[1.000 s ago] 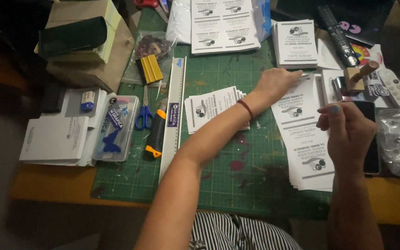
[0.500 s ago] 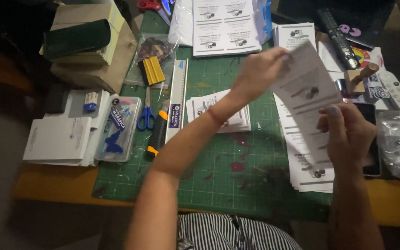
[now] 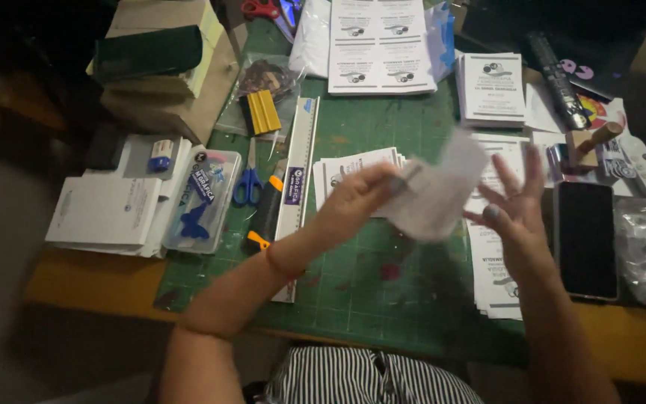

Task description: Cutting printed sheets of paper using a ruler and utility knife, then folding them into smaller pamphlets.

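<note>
The left hand is raised over the green cutting mat, with its fingers pinched together. The right hand hovers above the mat's right edge, palm down, fingers spread wide and gripping nothing.

My left hand pinches a blurred white paper slip above the green cutting mat. My right hand is held just beside the slip with its fingers spread, over a strip of printed sheets lying on the mat. A small stack of cut slips lies behind my left hand, next to a long metal ruler. Blue-handled scissors and an orange-and-black utility knife lie left of the ruler. A dark phone rests on the bench right of my right hand.
</note>
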